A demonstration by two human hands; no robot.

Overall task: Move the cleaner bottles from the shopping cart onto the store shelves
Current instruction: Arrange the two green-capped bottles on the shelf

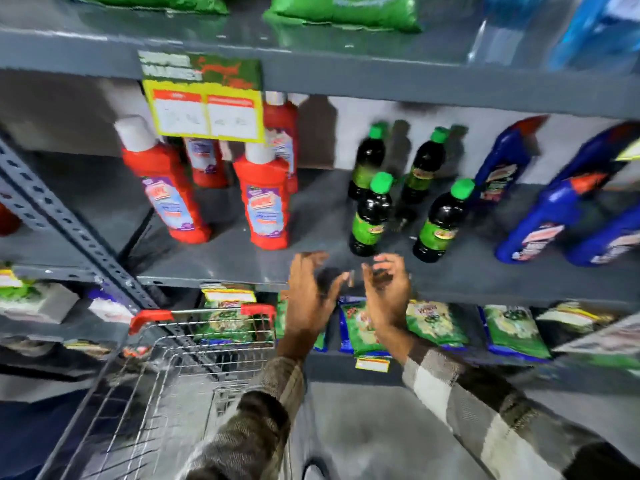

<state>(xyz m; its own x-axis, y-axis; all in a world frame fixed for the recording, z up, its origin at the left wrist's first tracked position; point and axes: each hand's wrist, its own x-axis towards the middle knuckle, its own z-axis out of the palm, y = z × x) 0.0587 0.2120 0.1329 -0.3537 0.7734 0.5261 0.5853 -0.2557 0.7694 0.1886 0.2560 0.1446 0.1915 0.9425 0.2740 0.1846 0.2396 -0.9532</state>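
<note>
The wire cart [166,386] is near left. Red bottles [265,202], then green-capped dark bottles [372,216], then blue bottles [540,223] stand on the grey shelf [225,261]. Left hand [308,299] and right hand [388,296] are open, holding nothing.

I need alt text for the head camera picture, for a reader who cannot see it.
Two empty hands, left and right, hover at the edge of a grey store shelf holding red bottles, dark green-capped bottles and blue bottles. A wire shopping cart stands lower left.
</note>
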